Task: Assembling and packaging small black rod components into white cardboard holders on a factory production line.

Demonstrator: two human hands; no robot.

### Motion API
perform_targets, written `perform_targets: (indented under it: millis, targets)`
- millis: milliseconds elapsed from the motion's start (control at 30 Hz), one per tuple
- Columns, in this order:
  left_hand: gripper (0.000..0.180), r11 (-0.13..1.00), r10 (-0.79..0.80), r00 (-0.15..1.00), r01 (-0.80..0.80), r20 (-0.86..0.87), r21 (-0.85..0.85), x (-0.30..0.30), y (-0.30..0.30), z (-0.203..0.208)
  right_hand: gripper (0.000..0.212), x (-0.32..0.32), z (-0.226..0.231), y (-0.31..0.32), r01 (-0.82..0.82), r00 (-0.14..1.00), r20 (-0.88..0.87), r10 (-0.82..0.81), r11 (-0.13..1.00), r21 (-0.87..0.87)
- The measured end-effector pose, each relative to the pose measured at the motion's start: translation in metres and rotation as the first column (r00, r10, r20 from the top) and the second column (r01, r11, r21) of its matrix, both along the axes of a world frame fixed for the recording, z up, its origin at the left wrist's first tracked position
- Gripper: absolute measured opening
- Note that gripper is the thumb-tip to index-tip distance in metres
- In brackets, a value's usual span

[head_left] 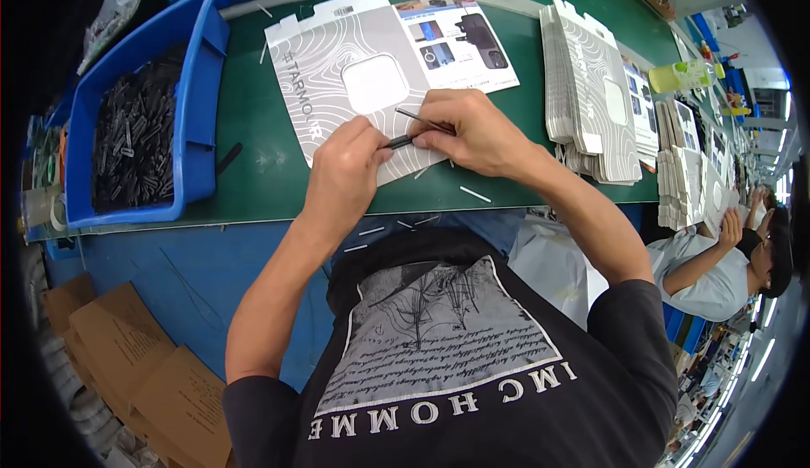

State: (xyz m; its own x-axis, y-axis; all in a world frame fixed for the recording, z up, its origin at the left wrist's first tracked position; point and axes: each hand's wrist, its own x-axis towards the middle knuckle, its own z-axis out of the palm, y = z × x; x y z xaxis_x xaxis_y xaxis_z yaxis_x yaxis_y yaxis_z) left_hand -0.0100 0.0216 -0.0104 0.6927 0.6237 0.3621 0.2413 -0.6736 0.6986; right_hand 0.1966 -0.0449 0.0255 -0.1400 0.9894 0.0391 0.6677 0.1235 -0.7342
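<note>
A flat, unfolded grey-and-white printed carton [321, 59] with a rounded-square window lies on the green table in front of me. Over its near edge my left hand [346, 160] pinches one end of a small black strip [396, 142]. My right hand [472, 131] grips the other end, its fingers closed. A second thin dark piece [413, 115] pokes out from the right fingers toward the left; its exact kind cannot be made out. The fingertips partly hide both pieces. A printed side panel [456, 42] of the carton extends to the right.
A blue bin [196, 131] of small black pieces stands at left, with a loose black strip [229, 158] beside it. Stacked flat cartons [582, 88] lie at right, a bottle of yellow-green liquid [679, 77] beyond. A co-worker [717, 270] sits far right. Cardboard boxes [143, 350] stand lower left.
</note>
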Motion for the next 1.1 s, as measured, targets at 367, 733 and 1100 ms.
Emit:
perform_targets:
  millis: [367,733,1100]
  targets:
    - [0.014,0.999,0.005,0.997,-0.008,-0.079,-0.032,0.001,-0.005,0.000,0.012,0.012,0.017,-0.002,-0.029,0.999,-0.023,0.028,0.998,-0.059]
    - [0.032,0.963,0.229,0.962,-0.202,0.146,-0.176,0.017,-0.035,0.000,0.014,0.033,0.058,-0.015,0.190,0.894,0.441,-0.086,0.962,-0.196]
    - [0.045,0.942,0.276,0.946,-0.231,0.171,-0.242,0.016,-0.038,-0.007,0.009,0.000,0.073,0.009,-0.174,0.812,0.547,0.203,0.979,-0.104]
